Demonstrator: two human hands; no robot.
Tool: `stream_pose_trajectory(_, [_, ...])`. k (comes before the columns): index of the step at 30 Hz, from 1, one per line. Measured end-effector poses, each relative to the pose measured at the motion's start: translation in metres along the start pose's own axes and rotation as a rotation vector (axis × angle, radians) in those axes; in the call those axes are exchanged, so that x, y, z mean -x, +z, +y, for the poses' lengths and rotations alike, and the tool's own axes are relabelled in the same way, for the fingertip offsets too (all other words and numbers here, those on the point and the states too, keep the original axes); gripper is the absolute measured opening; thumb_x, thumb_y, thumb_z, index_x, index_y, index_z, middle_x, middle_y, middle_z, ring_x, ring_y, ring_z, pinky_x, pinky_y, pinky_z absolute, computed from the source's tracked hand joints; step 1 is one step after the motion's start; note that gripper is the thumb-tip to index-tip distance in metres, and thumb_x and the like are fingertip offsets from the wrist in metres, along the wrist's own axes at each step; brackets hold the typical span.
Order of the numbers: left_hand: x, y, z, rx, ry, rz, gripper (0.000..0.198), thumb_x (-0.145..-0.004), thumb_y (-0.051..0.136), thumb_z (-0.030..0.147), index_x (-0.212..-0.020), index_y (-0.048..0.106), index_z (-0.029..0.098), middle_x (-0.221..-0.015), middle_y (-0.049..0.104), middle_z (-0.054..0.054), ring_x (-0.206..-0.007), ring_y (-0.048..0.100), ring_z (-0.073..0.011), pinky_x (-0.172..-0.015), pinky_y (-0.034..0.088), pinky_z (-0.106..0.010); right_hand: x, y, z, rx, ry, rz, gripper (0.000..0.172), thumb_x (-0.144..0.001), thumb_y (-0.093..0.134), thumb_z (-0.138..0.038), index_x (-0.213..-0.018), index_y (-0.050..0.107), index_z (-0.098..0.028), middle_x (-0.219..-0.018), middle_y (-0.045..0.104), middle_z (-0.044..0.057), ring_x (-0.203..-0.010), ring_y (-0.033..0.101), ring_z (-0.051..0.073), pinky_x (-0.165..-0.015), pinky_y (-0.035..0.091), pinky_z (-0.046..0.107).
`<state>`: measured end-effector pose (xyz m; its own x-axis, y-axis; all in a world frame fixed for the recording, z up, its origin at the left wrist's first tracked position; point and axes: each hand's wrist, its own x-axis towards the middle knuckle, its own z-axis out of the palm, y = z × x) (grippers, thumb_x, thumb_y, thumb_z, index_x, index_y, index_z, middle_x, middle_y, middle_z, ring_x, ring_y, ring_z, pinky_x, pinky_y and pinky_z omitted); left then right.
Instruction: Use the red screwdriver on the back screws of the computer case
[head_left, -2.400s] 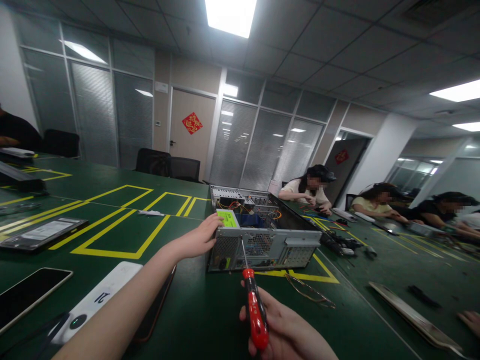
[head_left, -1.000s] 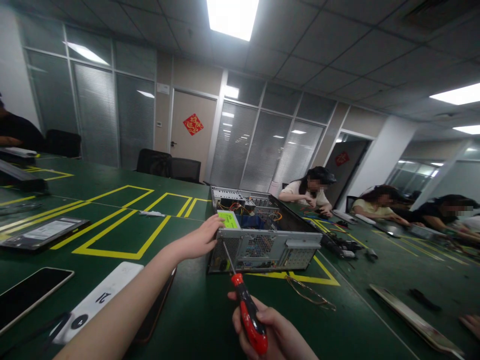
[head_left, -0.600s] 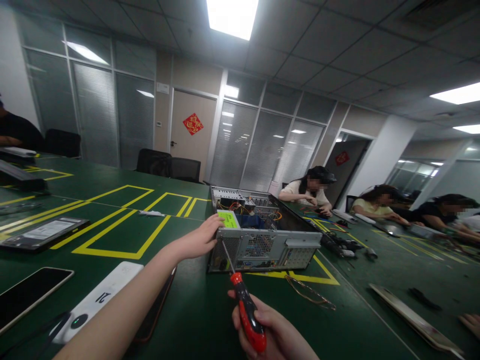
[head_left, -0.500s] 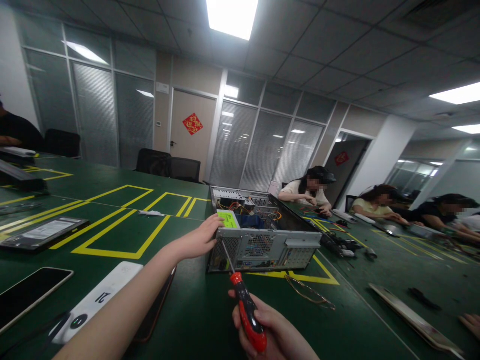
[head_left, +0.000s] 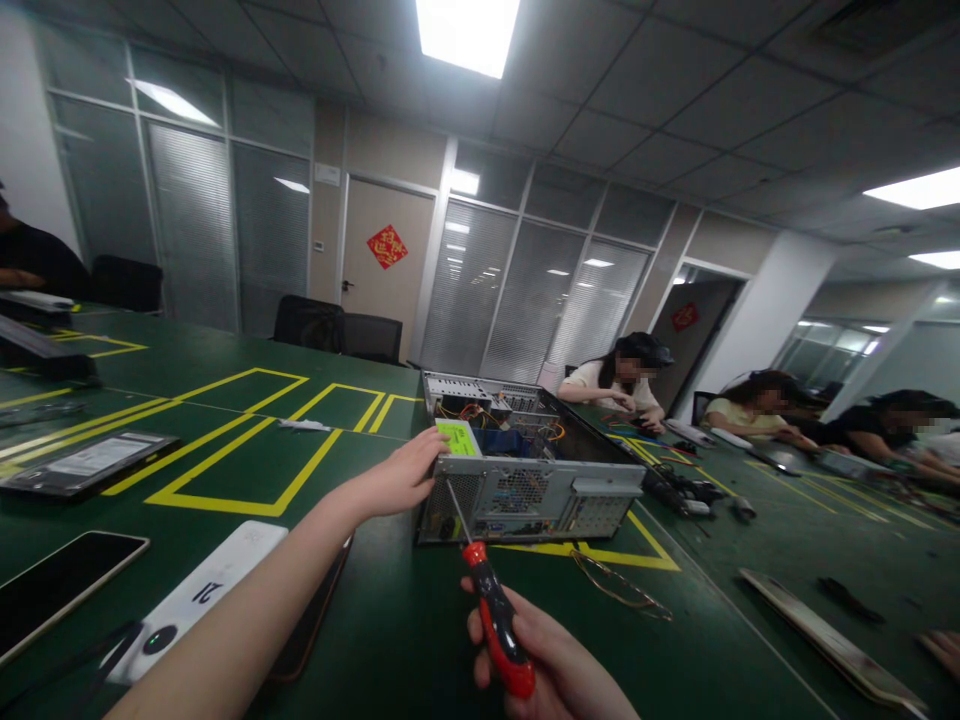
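Note:
An opened computer case (head_left: 555, 500) lies in front of me, its perforated metal panel facing me. A power supply (head_left: 459, 440) with a yellow-green label sits in its near left corner. My left hand (head_left: 401, 472) reaches in from the left, its fingers bent over the power supply's edge and the thumb side low against the case corner. Below the case, my right hand (head_left: 525, 645) is closed around the red and black handle of a screwdriver (head_left: 491, 610). Its shaft points up to the perforated panel below the power supply; whether the tip sits on a screw is too small to tell.
On the green table, a white device marked 21 (head_left: 225, 570), a phone (head_left: 67, 590) and a hard drive (head_left: 94, 460) lie left. Right are a looped band (head_left: 622, 585), black cables (head_left: 686, 490) and a long flat metal piece (head_left: 825, 635). Several people sit farther off.
The fingers of my right hand have shifted a little on the screwdriver handle. My left hand and the computer case stay in place; the view has moved only slightly.

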<state>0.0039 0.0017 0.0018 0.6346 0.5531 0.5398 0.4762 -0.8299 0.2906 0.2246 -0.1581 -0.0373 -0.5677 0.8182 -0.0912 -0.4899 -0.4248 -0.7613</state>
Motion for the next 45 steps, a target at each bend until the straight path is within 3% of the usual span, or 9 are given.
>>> stream_pose_trajectory(5, [-0.001, -0.004, 0.005, -0.107, 0.011, 0.028, 0.037, -0.08, 0.048, 0.015, -0.117, 0.049, 0.017, -0.129, 0.05, -0.011, -0.129, 0.036, -0.0242, -0.111, 0.021, -0.049, -0.005, 0.008, 0.009, -0.041, 0.059, -0.031, 0.04, -0.077, 0.064, -0.036, -0.109, 0.056, -0.013, -0.095, 0.061, 0.008, -0.081, 0.064, 0.013, -0.061, 0.046, 0.016])
stream_pose_trajectory(12, [0.0, 0.006, 0.001, 0.054, 0.013, 0.105, 0.031, -0.08, 0.045, 0.014, -0.111, 0.05, 0.017, -0.123, 0.052, -0.01, -0.13, 0.034, -0.0224, -0.109, 0.03, -0.041, -0.015, 0.011, 0.017, -0.048, 0.07, -0.092, 0.031, -0.081, 0.056, -0.041, -0.099, 0.055, -0.016, -0.075, 0.059, 0.002, -0.04, 0.044, 0.001, -0.039, 0.02, 0.016])
stream_pose_trajectory(20, [-0.004, 0.011, -0.008, 0.241, -0.038, 0.108, 0.028, -0.091, 0.03, 0.021, -0.104, 0.055, 0.019, -0.118, 0.056, -0.006, -0.129, 0.034, -0.0193, -0.11, 0.028, -0.039, -0.009, 0.015, 0.01, -0.046, 0.091, -0.187, 0.055, -0.065, 0.063, -0.015, -0.119, 0.049, -0.017, -0.11, 0.058, 0.01, -0.077, 0.062, 0.017, -0.068, 0.039, 0.028])
stream_pose_trajectory(24, [-0.007, 0.017, -0.01, 0.237, -0.036, 0.183, 0.03, -0.093, 0.029, 0.028, -0.1, 0.056, 0.016, -0.113, 0.058, -0.009, -0.125, 0.04, -0.0205, -0.107, 0.031, -0.039, -0.009, 0.013, 0.01, 0.014, 0.113, -0.187, 0.056, -0.069, 0.069, -0.021, -0.121, 0.047, -0.019, -0.117, 0.056, 0.011, -0.084, 0.064, 0.018, -0.072, 0.041, 0.028])
stream_pose_trajectory(27, [-0.007, 0.021, -0.012, 0.21, -0.025, 0.214, 0.031, -0.093, 0.029, 0.03, -0.099, 0.056, 0.017, -0.112, 0.058, -0.01, -0.123, 0.041, -0.0212, -0.106, 0.032, -0.042, -0.011, 0.009, 0.015, -0.024, 0.078, -0.147, 0.056, -0.067, 0.073, -0.028, -0.117, 0.051, -0.016, -0.099, 0.061, 0.006, -0.07, 0.061, 0.012, -0.065, 0.041, 0.025])
stream_pose_trajectory(32, [-0.005, 0.021, -0.012, 0.179, -0.022, 0.223, 0.032, -0.094, 0.027, 0.032, -0.098, 0.056, 0.017, -0.113, 0.057, -0.011, -0.122, 0.043, -0.0206, -0.106, 0.034, -0.04, -0.011, 0.005, 0.021, -0.094, 0.03, -0.017, 0.027, -0.073, 0.066, -0.037, -0.091, 0.06, -0.017, -0.085, 0.06, 0.001, -0.056, 0.053, 0.006, -0.05, 0.032, 0.019])
stream_pose_trajectory(36, [-0.006, 0.021, -0.01, 0.169, -0.025, 0.231, 0.032, -0.093, 0.028, 0.031, -0.099, 0.056, 0.017, -0.114, 0.057, -0.01, -0.123, 0.043, -0.0202, -0.106, 0.033, -0.04, -0.011, 0.005, 0.019, -0.042, 0.034, -0.062, 0.032, -0.078, 0.062, -0.035, -0.107, 0.056, -0.022, -0.086, 0.062, 0.001, -0.039, 0.039, 0.0, -0.039, 0.016, 0.017])
stream_pose_trajectory(40, [-0.006, 0.019, -0.011, 0.156, -0.026, 0.208, 0.03, -0.093, 0.03, 0.029, -0.101, 0.056, 0.017, -0.115, 0.057, -0.011, -0.123, 0.042, -0.0202, -0.106, 0.033, -0.04, -0.009, 0.014, 0.013, -0.065, 0.077, -0.111, 0.047, -0.073, 0.064, -0.034, -0.116, 0.052, -0.022, -0.101, 0.062, 0.006, -0.065, 0.059, 0.011, -0.054, 0.036, 0.021])
stream_pose_trajectory(45, [-0.006, 0.014, -0.011, 0.163, -0.037, 0.176, 0.03, -0.092, 0.033, 0.029, -0.102, 0.058, 0.018, -0.115, 0.059, -0.009, -0.122, 0.044, -0.0209, -0.106, 0.034, -0.041, -0.009, 0.018, 0.01, -0.019, 0.116, -0.161, 0.055, -0.071, 0.067, -0.023, -0.121, 0.046, -0.021, -0.12, 0.056, 0.01, -0.092, 0.061, 0.018, -0.072, 0.042, 0.027])
